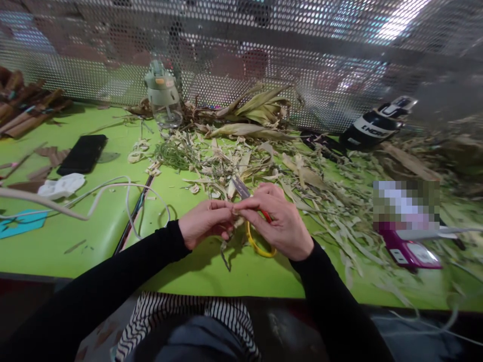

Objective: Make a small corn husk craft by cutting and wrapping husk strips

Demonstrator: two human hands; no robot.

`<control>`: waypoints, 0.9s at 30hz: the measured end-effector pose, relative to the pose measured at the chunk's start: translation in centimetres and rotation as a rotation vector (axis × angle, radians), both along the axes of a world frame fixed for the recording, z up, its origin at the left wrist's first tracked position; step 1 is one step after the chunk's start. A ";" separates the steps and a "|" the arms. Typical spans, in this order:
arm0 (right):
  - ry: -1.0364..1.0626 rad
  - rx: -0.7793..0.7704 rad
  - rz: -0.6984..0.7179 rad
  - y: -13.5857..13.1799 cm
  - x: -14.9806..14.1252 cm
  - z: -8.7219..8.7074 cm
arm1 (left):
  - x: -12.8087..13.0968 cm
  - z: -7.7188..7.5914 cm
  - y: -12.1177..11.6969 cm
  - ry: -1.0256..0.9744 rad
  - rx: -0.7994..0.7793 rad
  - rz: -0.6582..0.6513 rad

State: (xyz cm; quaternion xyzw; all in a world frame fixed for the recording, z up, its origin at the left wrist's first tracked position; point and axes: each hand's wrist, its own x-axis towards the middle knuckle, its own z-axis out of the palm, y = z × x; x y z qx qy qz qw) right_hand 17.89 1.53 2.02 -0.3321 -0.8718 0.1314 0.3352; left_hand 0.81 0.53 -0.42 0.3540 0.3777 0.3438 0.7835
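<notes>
My left hand (207, 223) pinches a small piece of dried plant husk (237, 221), its thin dark end hanging down toward the green table. Against the same piece press the fingertips of my right hand (277, 216). A pair of scissors (260, 249) with yellow and red handles is held in that right hand, its metal blades pointing up and away from me. How far the blades are parted is hard to make out. Just beyond both hands lies a heap of cut husk strips (226, 161).
Whole dried husks (260, 113) lie at the back by a clear bottle (164, 100) and a perforated metal screen (234, 60). To the left are a phone (83, 153) and a white cable (90, 213). On the right stand a black bottle (372, 128) and a magenta device (411, 251).
</notes>
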 end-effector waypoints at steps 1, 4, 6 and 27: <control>0.013 0.025 -0.018 0.0 -0.1 -0.1 | 0.0 -0.1 0.0 -0.034 -0.008 -0.002; 0.027 0.122 -0.074 0.0 -0.7 -0.7 | 0.1 -0.3 -0.3 -0.118 0.006 0.005; 0.011 0.184 -0.092 -0.1 -1.0 -1.2 | 0.3 -0.5 -0.4 -0.143 0.042 0.016; 0.280 -0.065 -0.052 -0.5 -0.7 -1.5 | 0.5 0.1 -1.0 -0.132 0.043 0.153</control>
